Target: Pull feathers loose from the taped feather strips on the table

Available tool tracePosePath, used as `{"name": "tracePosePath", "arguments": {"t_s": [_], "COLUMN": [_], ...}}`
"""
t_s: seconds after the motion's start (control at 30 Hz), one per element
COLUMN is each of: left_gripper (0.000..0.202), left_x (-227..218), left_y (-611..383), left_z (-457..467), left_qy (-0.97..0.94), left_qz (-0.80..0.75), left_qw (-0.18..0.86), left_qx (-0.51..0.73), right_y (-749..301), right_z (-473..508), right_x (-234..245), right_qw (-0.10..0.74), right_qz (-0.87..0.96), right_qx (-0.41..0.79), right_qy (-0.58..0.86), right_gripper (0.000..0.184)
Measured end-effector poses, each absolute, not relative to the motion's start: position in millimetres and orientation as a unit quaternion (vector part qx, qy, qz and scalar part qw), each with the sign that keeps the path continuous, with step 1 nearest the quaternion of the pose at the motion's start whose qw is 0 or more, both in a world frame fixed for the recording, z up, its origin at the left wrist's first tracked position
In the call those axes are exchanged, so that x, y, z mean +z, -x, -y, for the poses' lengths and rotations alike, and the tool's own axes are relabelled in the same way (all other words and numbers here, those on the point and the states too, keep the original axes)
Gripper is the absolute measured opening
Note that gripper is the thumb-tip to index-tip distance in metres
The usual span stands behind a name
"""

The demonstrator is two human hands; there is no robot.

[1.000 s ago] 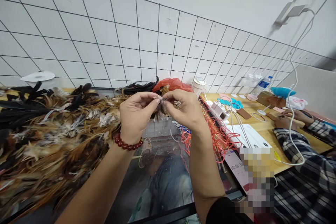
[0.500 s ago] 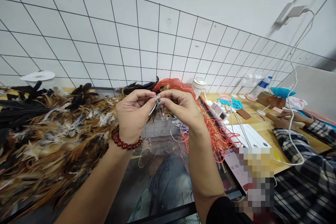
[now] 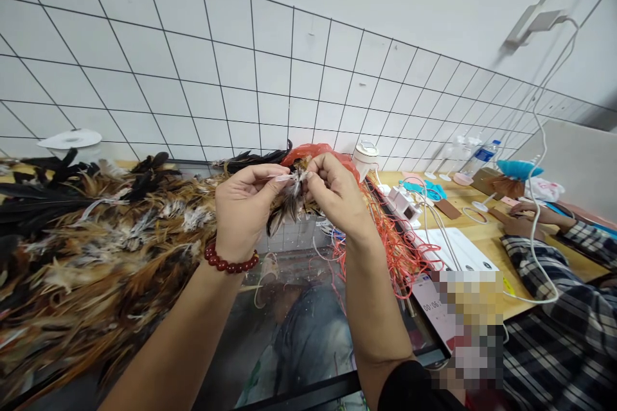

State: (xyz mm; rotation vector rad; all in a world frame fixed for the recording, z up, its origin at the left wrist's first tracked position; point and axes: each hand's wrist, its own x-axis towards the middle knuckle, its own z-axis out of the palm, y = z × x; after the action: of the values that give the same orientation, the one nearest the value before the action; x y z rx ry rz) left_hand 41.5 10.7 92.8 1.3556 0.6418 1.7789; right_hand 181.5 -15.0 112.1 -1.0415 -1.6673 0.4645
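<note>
Near the middle, a small tuft of grey, white and dark feathers (image 3: 291, 200) hangs between my hands above the glass tabletop. My left hand (image 3: 247, 202), with a dark red bead bracelet (image 3: 231, 262) at the wrist, pinches a thin pale strip (image 3: 283, 178) that runs to the tuft's white base. From the other side, my right hand (image 3: 337, 199) has thumb and index finger pinched at the base of the same tuft. Whether the strip belongs to the feathers I cannot tell.
A big pile of brown, black and white feathers (image 3: 120, 270) covers the left. Tangled red cord (image 3: 393, 250), a power strip (image 3: 403, 205) and a phone (image 3: 431, 308) lie on the right. Behind stand a red plastic bag (image 3: 321, 153) and white cup (image 3: 366, 157). A co-worker's plaid sleeve (image 3: 530, 263) is far right.
The hands have moved slightly apart at the fingertips, the right one a little up and right. More of the feather tuft and the pale strip now shows between them.
</note>
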Motion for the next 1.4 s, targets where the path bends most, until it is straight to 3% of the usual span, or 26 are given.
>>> {"name": "tracePosePath", "arguments": {"t_s": [0.23,0.47,0.67,0.77,0.93,1.13,1.27,1.4], "left_gripper": [0.021,0.041,0.031,0.025,0.013,0.015,0.015,0.019], "left_x": [97,93,90,89,87,84,83,82], "left_y": [-39,-38,-45,-43,-35,-31,-31,-30], "left_z": [-12,-14,-14,-13,-13,-15,-14,-12], "left_qy": [-0.472,-0.546,-0.549,-0.56,-0.659,-0.719,-0.735,-0.745], "left_qz": [-0.263,-0.234,-0.265,-0.309,-0.355,-0.37,-0.386,-0.381], "left_qw": [0.493,0.516,0.521,0.453,0.203,0.018,-0.071,-0.103], "left_qx": [0.681,0.617,0.597,0.621,0.631,0.588,0.552,0.538], "right_y": [-187,-185,-183,-185,-188,-184,-182,-184], "right_z": [11,9,7,5,7,15,17,20], "right_x": [109,108,107,106,108,110,111,115], "right_qw": [0.525,0.538,0.547,0.575,0.57,0.558,0.551,0.53], "right_qz": [0.692,0.677,0.669,0.654,0.655,0.678,0.685,0.711], "right_qx": [0.203,0.21,0.26,0.231,0.197,0.187,0.171,0.122], "right_qy": [0.451,0.456,0.43,0.435,0.456,0.44,0.444,0.446], "right_gripper": [0.006,0.008,0.013,0.014,0.016,0.018,0.021,0.008]}}
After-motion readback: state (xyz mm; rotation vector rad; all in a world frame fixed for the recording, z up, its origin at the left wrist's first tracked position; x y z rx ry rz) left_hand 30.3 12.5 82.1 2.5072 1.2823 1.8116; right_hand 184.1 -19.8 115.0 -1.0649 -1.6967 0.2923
